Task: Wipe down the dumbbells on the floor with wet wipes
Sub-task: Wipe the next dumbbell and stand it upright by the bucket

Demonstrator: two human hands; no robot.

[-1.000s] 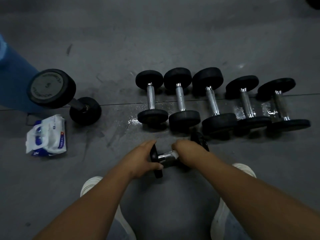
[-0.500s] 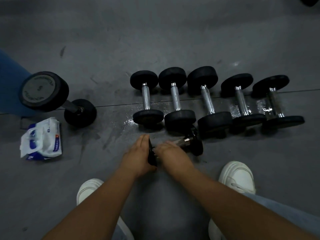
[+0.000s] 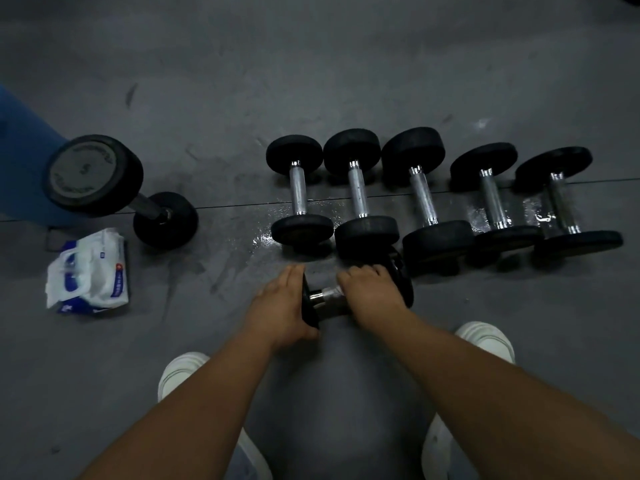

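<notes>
The floor (image 3: 311,64) is dark grey rubber matting, scuffed, with a thin seam running left to right and wet, shiny patches (image 3: 265,239) along it.

To the left lies a soft white and blue pack of wet wipes (image 3: 88,271), its top rumpled and a white wipe bunched at the opening.

Behind the pack, at the left edge, stands something big and blue (image 3: 20,168); I can't tell what it is. A large dumbbell (image 3: 93,174) is tilted against it, one end raised and the other end on the floor. Well to the right, a row of five dumbbells (image 3: 424,199) lies side by side across the seam, chrome handles pointing away, black ends close together. Two white shoes (image 3: 180,372) are planted at the near side, one under each forearm.

The small dumbbell (image 3: 325,294) lies crosswise just in front of the row, its right end close against the near ends of the second and third ones. The left hand (image 3: 280,306) grips its left end, fingers over the top and thumb underneath. The right hand (image 3: 372,292) is curled over the handle beside the right end; whether a wipe sits under that palm, I can't tell.
</notes>
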